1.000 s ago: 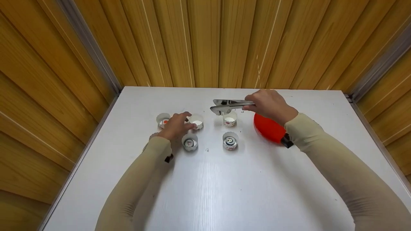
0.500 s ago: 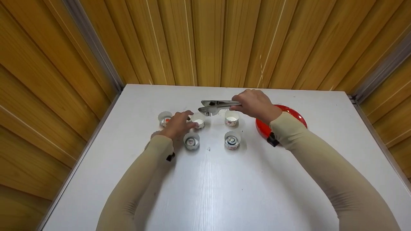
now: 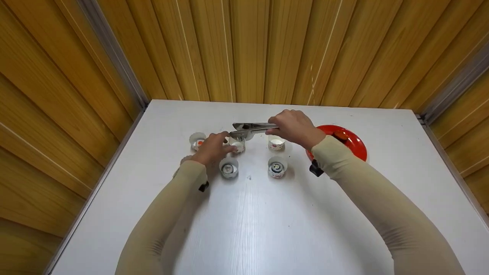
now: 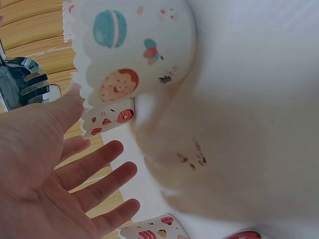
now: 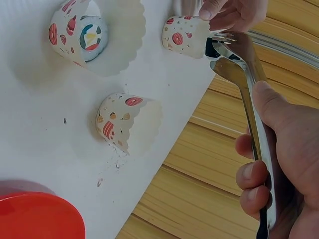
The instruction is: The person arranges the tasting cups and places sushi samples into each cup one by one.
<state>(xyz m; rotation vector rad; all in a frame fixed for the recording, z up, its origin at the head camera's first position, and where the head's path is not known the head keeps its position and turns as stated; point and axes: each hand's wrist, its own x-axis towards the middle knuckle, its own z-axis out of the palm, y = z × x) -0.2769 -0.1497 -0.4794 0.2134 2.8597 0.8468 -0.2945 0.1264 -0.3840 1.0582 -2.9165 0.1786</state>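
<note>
My right hand grips silver metal tongs. Their toothed ends reach over a white paper baking cup with a printed side. At those tips a small dark and whitish piece shows, partly hidden. My left hand holds this cup at its rim between thumb and index finger, the other fingers spread out. In the left wrist view, a nearer baking cup covers the thumb's tip. A baking cup stands right of the held one.
Two baking cups in front hold round pieces, and another at left has an orange-red one. One more is mostly hidden behind my left wrist. A red plate at right bears a brownish item. Wood-look panels rise behind the white table.
My right hand has carried the tongs leftward from above the right-hand back cup to the cup at my left hand, exposing more of the red plate. The left hand has stayed nearly still.
</note>
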